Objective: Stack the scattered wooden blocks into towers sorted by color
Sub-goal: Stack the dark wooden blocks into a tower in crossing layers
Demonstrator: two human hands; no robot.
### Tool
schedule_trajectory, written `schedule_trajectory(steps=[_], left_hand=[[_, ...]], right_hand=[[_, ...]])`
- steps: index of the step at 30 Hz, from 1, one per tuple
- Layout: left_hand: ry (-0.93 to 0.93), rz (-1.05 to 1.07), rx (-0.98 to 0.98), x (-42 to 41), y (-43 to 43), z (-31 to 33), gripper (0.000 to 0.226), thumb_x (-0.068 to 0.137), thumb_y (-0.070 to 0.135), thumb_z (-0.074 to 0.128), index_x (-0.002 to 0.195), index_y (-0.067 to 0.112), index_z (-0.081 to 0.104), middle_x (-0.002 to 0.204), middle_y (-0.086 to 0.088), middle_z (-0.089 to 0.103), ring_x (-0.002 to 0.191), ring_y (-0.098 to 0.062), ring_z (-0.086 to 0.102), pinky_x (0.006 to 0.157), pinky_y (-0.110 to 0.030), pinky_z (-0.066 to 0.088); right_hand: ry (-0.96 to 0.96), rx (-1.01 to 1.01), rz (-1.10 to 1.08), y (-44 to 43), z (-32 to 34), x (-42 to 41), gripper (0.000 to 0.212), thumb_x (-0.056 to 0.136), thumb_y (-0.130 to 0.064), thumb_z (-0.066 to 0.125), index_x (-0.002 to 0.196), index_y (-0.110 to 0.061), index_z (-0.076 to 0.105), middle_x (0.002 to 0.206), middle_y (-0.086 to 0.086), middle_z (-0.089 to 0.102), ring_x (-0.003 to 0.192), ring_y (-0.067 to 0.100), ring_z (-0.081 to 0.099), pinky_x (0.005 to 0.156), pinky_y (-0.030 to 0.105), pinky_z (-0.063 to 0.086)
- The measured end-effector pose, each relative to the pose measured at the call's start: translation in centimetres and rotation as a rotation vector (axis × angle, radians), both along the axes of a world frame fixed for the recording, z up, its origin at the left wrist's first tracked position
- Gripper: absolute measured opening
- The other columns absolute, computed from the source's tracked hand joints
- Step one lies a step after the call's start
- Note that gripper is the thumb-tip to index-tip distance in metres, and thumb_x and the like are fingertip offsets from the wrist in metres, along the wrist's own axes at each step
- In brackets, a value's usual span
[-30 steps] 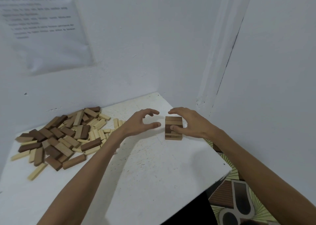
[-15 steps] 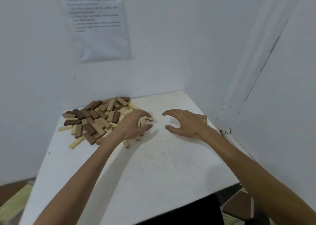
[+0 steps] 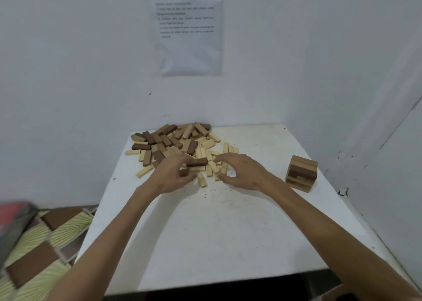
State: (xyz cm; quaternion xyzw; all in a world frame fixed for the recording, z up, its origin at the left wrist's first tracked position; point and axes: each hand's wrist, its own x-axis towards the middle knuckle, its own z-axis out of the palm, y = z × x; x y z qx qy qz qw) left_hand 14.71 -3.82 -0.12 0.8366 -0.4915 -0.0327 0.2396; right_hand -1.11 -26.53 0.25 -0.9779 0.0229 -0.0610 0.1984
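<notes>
At the near edge of the pile (image 3: 173, 140), the left hand (image 3: 173, 175) grips a dark block (image 3: 196, 163), the right hand (image 3: 242, 172) arches loosely, empty, over pale blocks (image 3: 213, 167), and a short tower (image 3: 301, 175) stands well right of it.

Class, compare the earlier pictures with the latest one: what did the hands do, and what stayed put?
Both hands left the small tower and moved left to the block pile. The left hand now grips a dark brown block at the pile's near edge; the right hand hovers over light blocks, fingers curled, holding nothing visible. The tower stayed standing near the right edge of the table.
</notes>
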Motion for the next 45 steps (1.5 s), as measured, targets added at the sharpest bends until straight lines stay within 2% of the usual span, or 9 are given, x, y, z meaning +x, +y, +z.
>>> schedule_trajectory(steps=[4, 10, 15, 25, 28, 34, 38, 41, 45], left_hand=[[0.012, 0.049, 0.037, 0.6, 1.6, -1.0, 0.044, 0.085, 0.052, 0.062, 0.122, 0.028, 0.067, 0.122, 0.010, 0.067, 0.115, -0.014, 0.058, 0.097, -0.040, 0.049], [-0.009, 0.072, 0.012, 1.5, 2.9, -2.1, 0.025, 0.088, 0.022, 0.074, 0.112, 0.028, 0.069, 0.108, 0.011, 0.063, 0.104, -0.012, 0.055, 0.090, -0.038, 0.052], [-0.068, 0.064, -0.043, 1.9, 3.0, -2.9, 0.019, 0.090, 0.013, 0.074, 0.108, 0.021, 0.074, 0.107, 0.003, 0.068, 0.105, -0.019, 0.057, 0.088, -0.032, 0.050], [-0.097, 0.168, -0.187, 4.3, 3.6, -0.8, 0.012, 0.089, 0.023, 0.067, 0.100, 0.017, 0.070, 0.093, 0.005, 0.061, 0.079, -0.014, 0.055, 0.068, -0.028, 0.049], [-0.054, 0.293, -0.186, 6.1, 3.8, -0.7, 0.020, 0.088, 0.009, 0.069, 0.104, 0.019, 0.071, 0.097, 0.007, 0.063, 0.082, -0.015, 0.057, 0.072, -0.033, 0.051], [0.053, 0.408, -0.262, 6.2, 3.4, -1.1, 0.021, 0.091, 0.012, 0.072, 0.093, 0.032, 0.064, 0.098, 0.003, 0.064, 0.080, -0.002, 0.055, 0.067, -0.015, 0.038], [0.061, 0.414, -0.279, 6.3, 3.1, -1.7, 0.013, 0.090, 0.025, 0.076, 0.095, 0.030, 0.065, 0.102, 0.001, 0.064, 0.081, -0.009, 0.057, 0.070, -0.024, 0.044], [0.063, 0.388, -0.205, 6.4, 3.3, -2.2, 0.035, 0.080, 0.039, 0.082, 0.106, 0.025, 0.063, 0.109, 0.004, 0.064, 0.096, -0.017, 0.057, 0.079, -0.032, 0.049], [0.081, 0.365, -0.175, 6.5, 3.5, -2.2, 0.042, 0.078, 0.031, 0.085, 0.110, 0.024, 0.058, 0.107, 0.003, 0.066, 0.091, -0.018, 0.057, 0.071, -0.028, 0.042]], right_hand=[[-0.030, 0.028, 0.024, 0.9, -0.5, 1.9, 0.044, 0.098, -0.039, 0.063, 0.139, -0.026, 0.056, 0.140, -0.005, 0.058, 0.127, 0.016, 0.053, 0.099, 0.035, 0.048], [-0.036, -0.020, 0.072, 2.6, -1.1, 5.2, 0.032, 0.101, -0.025, 0.058, 0.133, -0.026, 0.059, 0.130, -0.007, 0.061, 0.120, 0.014, 0.053, 0.086, 0.027, 0.045], [-0.109, -0.078, 0.068, 3.3, -2.0, 6.7, 0.028, 0.102, -0.020, 0.056, 0.129, -0.018, 0.063, 0.127, -0.003, 0.061, 0.121, 0.017, 0.048, 0.088, 0.029, 0.047], [-0.206, -0.064, 0.045, 3.0, -2.9, 7.2, 0.025, 0.096, -0.011, 0.061, 0.119, -0.016, 0.070, 0.118, 0.000, 0.064, 0.112, 0.018, 0.051, 0.084, 0.029, 0.048], [-0.219, -0.052, 0.045, 2.8, -3.1, 7.2, 0.025, 0.096, -0.011, 0.062, 0.119, -0.016, 0.070, 0.117, -0.001, 0.065, 0.111, 0.018, 0.051, 0.082, 0.026, 0.045], [-0.238, -0.044, 0.049, 2.7, -3.3, 7.3, 0.023, 0.096, -0.012, 0.064, 0.118, -0.015, 0.070, 0.115, -0.001, 0.065, 0.106, 0.018, 0.052, 0.083, 0.026, 0.045], [-0.233, -0.047, 0.054, 2.7, -3.3, 7.3, 0.023, 0.097, -0.012, 0.063, 0.119, -0.016, 0.069, 0.116, -0.002, 0.064, 0.106, 0.017, 0.051, 0.085, 0.028, 0.046], [-0.235, -0.047, 0.053, 2.7, -3.3, 7.3, 0.023, 0.097, -0.012, 0.063, 0.119, -0.016, 0.069, 0.115, -0.002, 0.064, 0.105, 0.017, 0.052, 0.084, 0.023, 0.040], [-0.234, -0.044, 0.053, 2.7, -3.3, 7.2, 0.023, 0.097, -0.013, 0.063, 0.119, -0.016, 0.069, 0.116, -0.003, 0.064, 0.106, 0.015, 0.050, 0.083, 0.021, 0.037]])
